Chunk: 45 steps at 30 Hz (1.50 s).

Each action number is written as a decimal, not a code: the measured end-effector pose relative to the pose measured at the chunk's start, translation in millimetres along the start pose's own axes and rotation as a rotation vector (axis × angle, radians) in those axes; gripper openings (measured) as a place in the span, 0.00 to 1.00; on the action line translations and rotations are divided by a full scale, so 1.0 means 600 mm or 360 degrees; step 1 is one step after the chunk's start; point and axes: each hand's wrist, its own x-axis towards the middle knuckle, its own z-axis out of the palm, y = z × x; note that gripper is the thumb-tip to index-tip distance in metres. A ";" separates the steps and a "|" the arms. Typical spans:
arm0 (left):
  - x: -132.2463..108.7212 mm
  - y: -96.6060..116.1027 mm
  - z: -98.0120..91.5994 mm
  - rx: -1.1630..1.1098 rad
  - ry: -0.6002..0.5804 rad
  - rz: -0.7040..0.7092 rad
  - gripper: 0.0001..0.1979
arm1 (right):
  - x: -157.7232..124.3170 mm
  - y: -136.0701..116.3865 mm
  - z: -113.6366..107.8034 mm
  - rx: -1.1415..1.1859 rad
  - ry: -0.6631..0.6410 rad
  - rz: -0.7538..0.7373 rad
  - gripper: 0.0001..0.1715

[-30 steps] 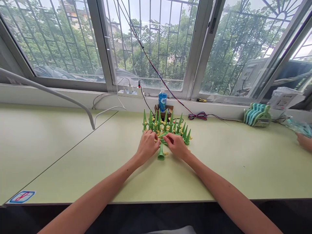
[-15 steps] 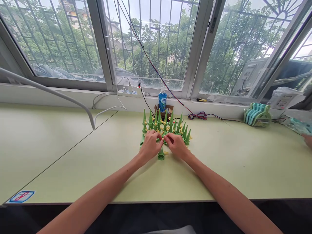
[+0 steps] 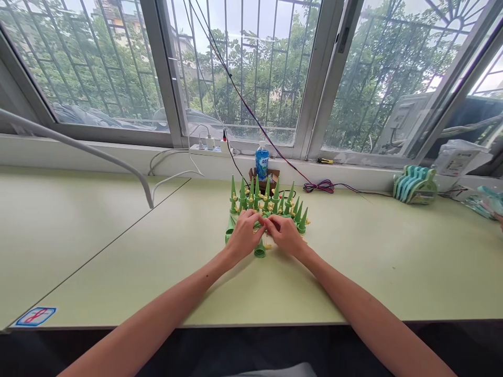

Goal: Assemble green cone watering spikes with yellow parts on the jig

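Observation:
Over the front of a cluster of green pointed watering spikes (image 3: 242, 195), my left hand (image 3: 247, 233) and my right hand (image 3: 283, 232) meet fingertip to fingertip. Both are closed in a pinch; whatever sits between the fingertips is too small and too covered to make out. Just below them, a green spike (image 3: 259, 250) shows its round open end towards me; I cannot tell whether a hand touches it. Yellow fittings (image 3: 307, 222) stick out from the upright spikes behind. More green pieces (image 3: 229, 230) lie beside my left hand, partly hidden by it.
Behind the spikes a blue bottle (image 3: 261, 162) stands by a brown carton (image 3: 275, 175). A coiled cable (image 3: 319, 186) and green-teal hangers (image 3: 415, 185) lie along the wall at right. A grey tube (image 3: 118, 159) reaches over the table at left. Another person's hand (image 3: 501, 222) shows at the right edge.
My fingertips have shifted slightly against each other, and the yellow bit between them is now hidden. The other person's hand has drawn back towards the right edge, and the plastic there has moved.

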 end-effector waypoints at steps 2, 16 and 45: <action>0.000 0.000 0.000 -0.0001 0.0006 -0.0002 0.04 | 0.000 0.000 0.000 0.0045 -0.0002 0.0011 0.15; 0.003 0.001 -0.001 -0.0038 0.0007 -0.0111 0.08 | 0.003 0.000 -0.002 -0.0021 0.0208 0.0015 0.13; -0.003 0.010 -0.002 0.0134 -0.0400 -0.0111 0.13 | 0.004 -0.003 -0.005 -0.0103 0.0267 -0.0006 0.12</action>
